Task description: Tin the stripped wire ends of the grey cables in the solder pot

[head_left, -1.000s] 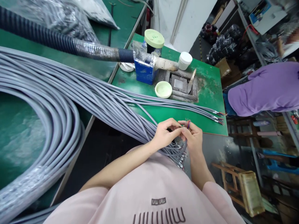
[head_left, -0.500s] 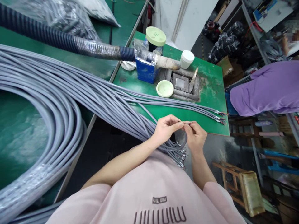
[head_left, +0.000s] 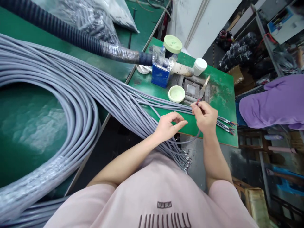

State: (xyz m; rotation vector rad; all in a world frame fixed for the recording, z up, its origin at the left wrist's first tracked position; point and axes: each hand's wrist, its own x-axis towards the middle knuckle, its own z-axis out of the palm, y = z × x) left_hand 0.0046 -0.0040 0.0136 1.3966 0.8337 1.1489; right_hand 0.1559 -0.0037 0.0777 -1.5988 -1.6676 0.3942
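Between the thumb and fingers of my right hand (head_left: 204,117) is the end of a grey cable (head_left: 193,139), its thin coloured wires (head_left: 198,100) sticking up toward the green bench. My left hand (head_left: 169,126) hovers to the left, thumb and fingers apart, holding nothing. Below it passes a thick bundle of grey cables (head_left: 114,95), whose stripped ends (head_left: 186,158) hang over the bench edge by my shirt. Several other cable ends (head_left: 229,126) with bared wires lie at the bench's right corner. Just beyond my right hand are a pale green dish (head_left: 176,94) and a square metal pot (head_left: 192,89).
A ribbed hose (head_left: 71,36) ends in a nozzle beside the pot, by a blue box (head_left: 160,75). A flat blade (head_left: 205,86) leans on the pot's frame. A white tub (head_left: 199,66) and a lidded jar (head_left: 173,44) stand behind. A person in purple (head_left: 273,101) is at right.
My hands were together on the wires; now they are apart. My right hand has moved forward toward the pot with the cable end, and my left hand has let go. The view has shifted slightly.
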